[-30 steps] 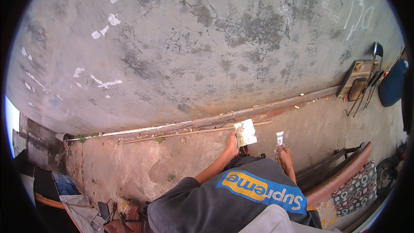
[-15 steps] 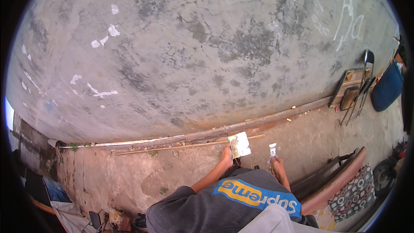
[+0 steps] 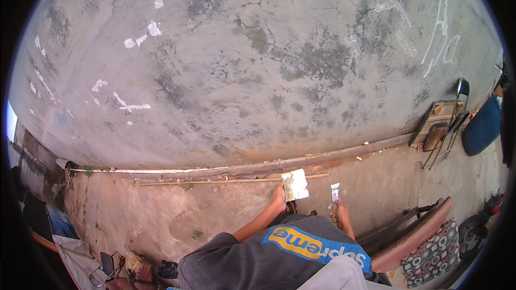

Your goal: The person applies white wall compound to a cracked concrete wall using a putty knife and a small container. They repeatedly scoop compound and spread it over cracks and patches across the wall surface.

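My left hand (image 3: 277,197) grips a square board (image 3: 295,184) smeared with white material, held out over the ground in front of my dark grey shirt. In my right hand (image 3: 342,211) is a putty knife (image 3: 335,192), blade pointing away from me and coated in white. Beyond both hands rises a grey, cracked, stained wall (image 3: 258,86) with white patches and streaks on it.
A long pole (image 3: 236,180) lies along the wall's foot. At right stand folding chairs (image 3: 455,123), wooden panels (image 3: 436,119), a blue barrel (image 3: 480,125), a brown padded bench (image 3: 411,233), a patterned cushion (image 3: 432,252) and a wheel (image 3: 468,236). Assorted items (image 3: 134,268) crowd the lower left.
Both hands, with the board and putty knife, sit lower and slightly further left in the picture. The view has shifted a little. Both tools are still held.
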